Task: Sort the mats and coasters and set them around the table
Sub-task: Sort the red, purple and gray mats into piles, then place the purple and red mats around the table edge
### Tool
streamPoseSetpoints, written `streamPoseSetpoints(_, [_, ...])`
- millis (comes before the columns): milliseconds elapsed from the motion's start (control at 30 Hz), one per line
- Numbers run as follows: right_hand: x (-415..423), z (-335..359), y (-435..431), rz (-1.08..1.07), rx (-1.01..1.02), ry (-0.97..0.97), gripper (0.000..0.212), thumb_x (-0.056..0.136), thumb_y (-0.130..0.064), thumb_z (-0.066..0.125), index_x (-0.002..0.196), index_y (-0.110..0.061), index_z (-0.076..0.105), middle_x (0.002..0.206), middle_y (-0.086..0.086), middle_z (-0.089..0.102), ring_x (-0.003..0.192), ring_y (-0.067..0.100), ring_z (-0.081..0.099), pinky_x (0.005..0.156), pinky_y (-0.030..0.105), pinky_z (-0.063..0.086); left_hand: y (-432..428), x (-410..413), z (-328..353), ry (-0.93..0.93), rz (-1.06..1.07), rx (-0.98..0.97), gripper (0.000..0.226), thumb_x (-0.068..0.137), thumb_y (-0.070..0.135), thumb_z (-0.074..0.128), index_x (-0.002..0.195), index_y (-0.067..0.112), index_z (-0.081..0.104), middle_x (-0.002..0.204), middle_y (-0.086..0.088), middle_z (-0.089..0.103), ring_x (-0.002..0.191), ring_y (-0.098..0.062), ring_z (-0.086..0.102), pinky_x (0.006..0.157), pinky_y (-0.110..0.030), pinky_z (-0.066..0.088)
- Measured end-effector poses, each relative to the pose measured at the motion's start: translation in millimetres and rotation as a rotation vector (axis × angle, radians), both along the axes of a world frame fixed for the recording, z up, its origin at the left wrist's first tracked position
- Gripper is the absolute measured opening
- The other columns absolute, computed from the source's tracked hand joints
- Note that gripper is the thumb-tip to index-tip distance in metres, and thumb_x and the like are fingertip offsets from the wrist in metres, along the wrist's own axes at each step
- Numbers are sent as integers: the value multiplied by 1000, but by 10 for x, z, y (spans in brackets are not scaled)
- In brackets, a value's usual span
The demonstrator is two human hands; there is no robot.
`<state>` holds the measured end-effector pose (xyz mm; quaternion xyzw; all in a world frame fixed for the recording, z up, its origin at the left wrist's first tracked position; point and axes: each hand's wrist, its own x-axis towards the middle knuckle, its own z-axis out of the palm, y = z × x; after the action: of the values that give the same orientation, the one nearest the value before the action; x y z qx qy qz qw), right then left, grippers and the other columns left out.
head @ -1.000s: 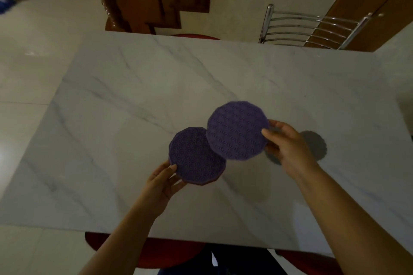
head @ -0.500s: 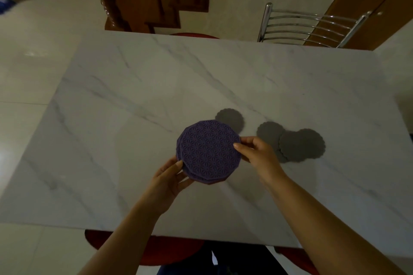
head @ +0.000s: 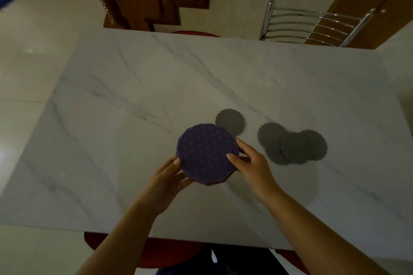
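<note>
Two purple lattice-patterned round mats (head: 206, 154), apart a second ago, now form one sorted stack gripped by my left hand (head: 166, 176) and right hand (head: 252, 167), beside the grey scalloped coasters (head: 295, 147).

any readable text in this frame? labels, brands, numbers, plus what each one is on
No readable text anywhere.
purple mats, held by the left hand and right hand: only a moulded geometric star pattern, no lettering.
grey coasters: plain faces, scalloped edges.
marble table: veining only.
metal chair: no label visible.
</note>
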<state>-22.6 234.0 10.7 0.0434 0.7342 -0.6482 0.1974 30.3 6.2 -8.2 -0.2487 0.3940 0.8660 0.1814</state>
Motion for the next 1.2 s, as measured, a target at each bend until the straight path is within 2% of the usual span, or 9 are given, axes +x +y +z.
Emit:
streamPoseSetpoints(133, [-68,-75,8,42,36,-15,44,87,-32,63,130,-36,53,122,-17,62,107,6,63,87,26,53,-24,-15,-25,-35,28,-35,23,80,13,58,101,9,66,99,-10,73,85,-24,72,70,-36,61])
streamPoseSetpoints(267, [-445,-203,9,-2,140,-132,39,91,-28,58,129,-20,52,120,4,61,92,16,66,71,27,57,-95,1,-28,-42,82,-85,28,78,10,57,105,9,63,97,-7,74,84,-22,72,71,-36,61])
streamPoseSetpoints(433, [-1076,-409,-23,-6,718,-9,65,81,-30,71,133,-4,41,133,16,49,120,30,48,98,38,43,-241,59,-20,-69,140,-127,31,78,12,56,108,9,63,100,-7,75,86,-22,72,70,-36,60])
streamPoseSetpoints(633, [-1244,-475,-209,128,1025,-156,98,67,-53,76,138,-7,26,141,17,36,129,36,34,104,45,34,-351,139,-30,-89,178,-165,26,89,7,47,109,12,64,101,-5,75,88,-22,72,68,-35,61])
streamPoseSetpoints(733, [-1210,-486,-206,81,1021,-147,94,65,-51,78,134,-7,32,137,15,38,127,35,35,105,45,32,-348,164,-34,-92,158,-183,30,97,5,38,112,14,63,105,-4,74,92,-23,72,72,-35,61])
streamPoseSetpoints(833, [-1130,-505,-157,-36,919,0,56,79,-33,71,122,-8,44,127,14,48,117,33,47,98,44,40,-292,149,-17,-88,133,-202,30,98,5,35,110,14,61,104,-2,74,92,-22,72,75,-37,61])
streamPoseSetpoints(933, [-993,-467,-6,-171,620,-2,25,92,-19,53,113,-7,48,112,12,59,101,31,57,81,40,48,-224,107,-7,-93,118,-197,29,99,4,34,106,13,61,98,-1,75,87,-21,73,74,-38,61])
streamPoseSetpoints(1067, [-775,-402,479,-331,433,7,26,90,-18,57,113,-7,53,100,8,58,98,29,58,78,35,46,-134,35,-20,-86,60,-196,30,99,4,34,108,14,60,98,0,76,87,-20,73,75,-38,60])
streamPoseSetpoints(1200, [-600,-429,1014,-465,485,-18,31,89,-20,60,116,-6,54,104,10,61,100,27,58,77,29,41,-63,-15,-39,-90,37,-166,30,99,4,34,108,15,60,99,0,76,87,-20,73,74,-38,61])
